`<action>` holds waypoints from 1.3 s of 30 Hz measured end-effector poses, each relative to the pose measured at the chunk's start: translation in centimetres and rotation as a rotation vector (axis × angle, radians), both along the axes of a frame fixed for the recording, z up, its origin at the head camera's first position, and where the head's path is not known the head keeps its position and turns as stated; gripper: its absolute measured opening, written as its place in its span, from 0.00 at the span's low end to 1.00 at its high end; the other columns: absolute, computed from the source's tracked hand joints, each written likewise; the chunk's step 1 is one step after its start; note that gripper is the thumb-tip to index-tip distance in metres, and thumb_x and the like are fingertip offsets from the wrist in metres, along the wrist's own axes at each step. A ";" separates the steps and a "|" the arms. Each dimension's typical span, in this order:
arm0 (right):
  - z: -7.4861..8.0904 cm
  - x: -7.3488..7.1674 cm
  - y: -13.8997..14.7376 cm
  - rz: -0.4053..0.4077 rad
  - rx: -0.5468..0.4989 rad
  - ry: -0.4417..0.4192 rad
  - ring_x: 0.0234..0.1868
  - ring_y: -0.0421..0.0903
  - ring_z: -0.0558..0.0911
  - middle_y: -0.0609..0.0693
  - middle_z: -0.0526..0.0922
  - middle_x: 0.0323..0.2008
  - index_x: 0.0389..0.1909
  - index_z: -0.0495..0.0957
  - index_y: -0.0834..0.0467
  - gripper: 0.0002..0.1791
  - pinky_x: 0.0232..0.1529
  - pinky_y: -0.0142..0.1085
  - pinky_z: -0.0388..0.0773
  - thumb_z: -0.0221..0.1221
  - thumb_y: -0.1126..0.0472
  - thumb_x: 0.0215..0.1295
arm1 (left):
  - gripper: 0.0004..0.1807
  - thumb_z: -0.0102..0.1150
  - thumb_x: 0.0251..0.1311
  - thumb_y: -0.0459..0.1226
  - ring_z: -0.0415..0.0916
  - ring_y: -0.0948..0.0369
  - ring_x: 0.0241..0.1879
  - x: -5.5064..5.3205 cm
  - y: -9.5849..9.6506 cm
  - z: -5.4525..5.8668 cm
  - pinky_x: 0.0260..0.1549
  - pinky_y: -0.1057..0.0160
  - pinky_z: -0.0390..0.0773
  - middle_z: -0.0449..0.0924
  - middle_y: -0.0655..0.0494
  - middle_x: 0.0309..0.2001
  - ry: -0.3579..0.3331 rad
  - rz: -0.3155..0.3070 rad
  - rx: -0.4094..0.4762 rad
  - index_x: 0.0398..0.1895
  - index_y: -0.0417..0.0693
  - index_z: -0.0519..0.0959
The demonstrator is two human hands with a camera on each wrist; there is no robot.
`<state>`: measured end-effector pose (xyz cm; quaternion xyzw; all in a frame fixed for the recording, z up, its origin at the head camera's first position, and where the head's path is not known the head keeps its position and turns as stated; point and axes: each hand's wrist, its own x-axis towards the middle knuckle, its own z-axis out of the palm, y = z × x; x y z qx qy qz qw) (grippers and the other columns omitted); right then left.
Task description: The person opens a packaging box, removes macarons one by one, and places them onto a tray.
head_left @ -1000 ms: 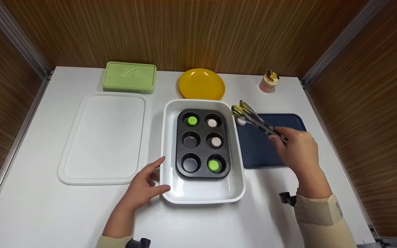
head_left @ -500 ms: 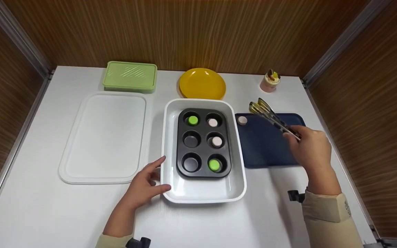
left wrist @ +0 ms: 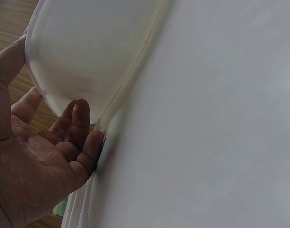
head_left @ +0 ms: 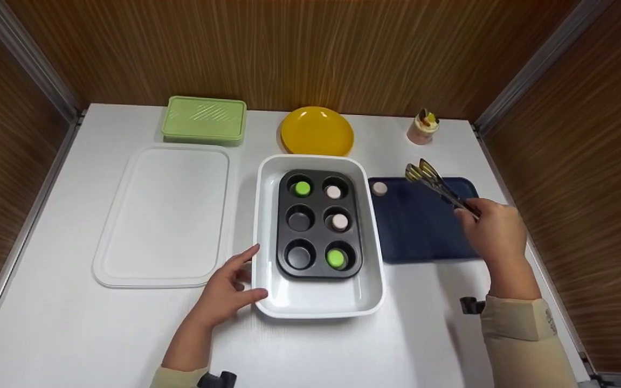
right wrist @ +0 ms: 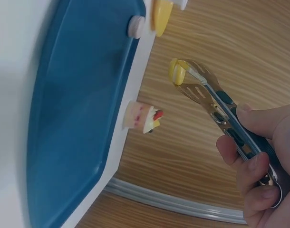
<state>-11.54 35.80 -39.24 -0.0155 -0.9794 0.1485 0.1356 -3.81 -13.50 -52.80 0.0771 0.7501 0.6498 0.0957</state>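
Note:
My right hand (head_left: 495, 230) grips slotted metal tongs (head_left: 442, 188) above the navy tray (head_left: 423, 231). In the right wrist view, a yellow macaron (right wrist: 177, 72) sits between the tongs' tips. One pale pink macaron (head_left: 379, 188) lies at the navy tray's far left corner. On the left, my left hand (head_left: 223, 293) holds the rim of a white deep tray (head_left: 316, 307), thumb over the edge and other fingers outside. Inside it stands a dark muffin tin (head_left: 318, 231) with green macarons (head_left: 336, 258) and pink macarons (head_left: 339, 221) in some cups; other cups are bare.
A white lid (head_left: 165, 215) lies flat left of the deep tray. Along the back stand a green lidded box (head_left: 204, 118), a yellow plate (head_left: 317, 131) and a small dessert cup (head_left: 422, 129). Wood-grain panels (head_left: 289, 48) enclose the table's back and sides.
My right hand has moved right with the tongs, from beside the deep tray's far right corner to over the navy tray's far part. My left hand stays on the rim.

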 end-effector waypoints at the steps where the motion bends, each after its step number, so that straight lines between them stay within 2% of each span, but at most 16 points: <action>1: -0.1 0.0 0.1 -0.003 -0.003 -0.002 0.43 0.73 0.85 0.71 0.87 0.42 0.53 0.86 0.69 0.17 0.43 0.66 0.77 0.66 0.58 0.73 | 0.48 0.81 0.54 0.33 0.80 0.51 0.48 0.0 0.0 0.0 0.41 0.63 0.76 0.77 0.39 0.66 -0.001 0.001 -0.003 0.79 0.46 0.69; 9: -1.5 -0.5 1.2 -0.049 -0.007 -0.008 0.43 0.73 0.85 0.70 0.88 0.42 0.51 0.87 0.68 0.17 0.42 0.65 0.77 0.67 0.58 0.72 | 0.48 0.81 0.55 0.32 0.82 0.47 0.50 0.0 0.1 0.0 0.42 0.63 0.75 0.78 0.38 0.63 0.004 -0.008 0.017 0.79 0.43 0.68; 16: -2.6 -1.0 1.8 -0.076 -0.024 -0.097 0.42 0.71 0.86 0.70 0.88 0.43 0.53 0.86 0.68 0.18 0.39 0.64 0.77 0.64 0.56 0.75 | 0.48 0.80 0.55 0.31 0.82 0.46 0.50 0.0 0.0 -0.2 0.41 0.64 0.76 0.79 0.37 0.62 0.010 -0.012 0.037 0.79 0.41 0.68; 24: -3.5 -1.5 2.0 -0.082 -0.033 -0.158 0.42 0.71 0.85 0.71 0.87 0.44 0.54 0.86 0.67 0.19 0.38 0.63 0.77 0.64 0.55 0.75 | 0.48 0.80 0.55 0.31 0.82 0.44 0.50 0.0 -0.1 -0.3 0.41 0.64 0.76 0.80 0.37 0.61 0.019 -0.018 0.044 0.79 0.41 0.67; 32: -4.2 -1.8 2.1 -0.087 -0.033 -0.174 0.44 0.72 0.85 0.71 0.87 0.45 0.55 0.85 0.68 0.20 0.40 0.65 0.78 0.64 0.55 0.75 | 0.48 0.81 0.54 0.32 0.82 0.45 0.50 -0.1 0.0 -0.3 0.41 0.64 0.77 0.79 0.37 0.62 0.021 -0.010 0.033 0.79 0.42 0.68; 39: -4.6 -1.9 2.2 -0.081 -0.033 -0.158 0.45 0.72 0.85 0.71 0.87 0.46 0.55 0.85 0.69 0.20 0.41 0.66 0.78 0.63 0.56 0.75 | 0.50 0.82 0.53 0.34 0.81 0.50 0.50 0.0 0.0 -0.1 0.43 0.62 0.77 0.79 0.40 0.63 -0.002 -0.001 -0.017 0.80 0.46 0.67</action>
